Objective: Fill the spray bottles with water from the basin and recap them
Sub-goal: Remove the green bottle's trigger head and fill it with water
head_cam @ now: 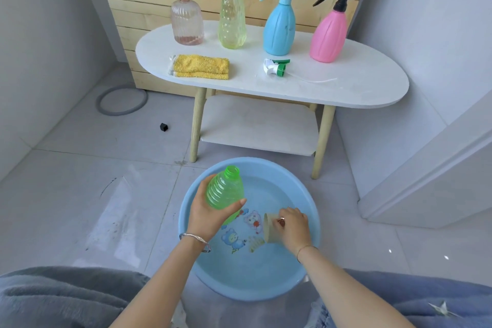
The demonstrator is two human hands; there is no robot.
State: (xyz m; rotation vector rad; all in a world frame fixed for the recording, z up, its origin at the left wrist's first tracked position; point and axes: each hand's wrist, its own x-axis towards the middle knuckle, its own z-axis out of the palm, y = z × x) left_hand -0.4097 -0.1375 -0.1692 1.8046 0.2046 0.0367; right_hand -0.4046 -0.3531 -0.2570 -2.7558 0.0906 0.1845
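sprayer head [275, 68] and cloth [201, 66] on table [359, 88]

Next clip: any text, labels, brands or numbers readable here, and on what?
No readable text anywhere.
The basin shows only cartoon animal pictures on its bottom, no words.
The green bottle in the left hand, cup in the right hand: no labels.
The clear bottle, yellow-green bottle, blue bottle, pink bottle, sprayer head, yellow cloth: no labels.
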